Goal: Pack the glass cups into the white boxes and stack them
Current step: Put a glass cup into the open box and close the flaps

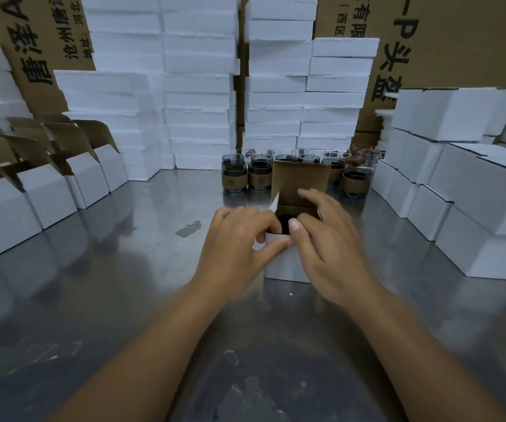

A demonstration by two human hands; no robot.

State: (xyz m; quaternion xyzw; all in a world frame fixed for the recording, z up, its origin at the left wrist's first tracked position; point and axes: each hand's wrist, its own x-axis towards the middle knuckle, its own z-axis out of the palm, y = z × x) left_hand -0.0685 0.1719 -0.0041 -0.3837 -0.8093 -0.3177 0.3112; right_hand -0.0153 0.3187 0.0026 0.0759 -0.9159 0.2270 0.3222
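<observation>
A small white box (286, 263) stands on the steel table in front of me, its brown-lined lid (302, 181) raised at the back. Something dark sits inside the opening; I cannot tell its shape. My left hand (236, 242) grips the box's left top edge, fingers curled over the side flap and thumb along the front rim. My right hand (324, 239) holds the right side, thumb at the front rim and fingers over the right flap. Several glass cups (235, 175) with brown sleeves stand behind the box.
Open empty white boxes (50, 193) line the left side. Closed white boxes (474, 190) are stacked on the right. Tall stacks of white foam pieces (200, 95) and brown cartons (446, 41) fill the back. The steel table (123, 284) lies in front.
</observation>
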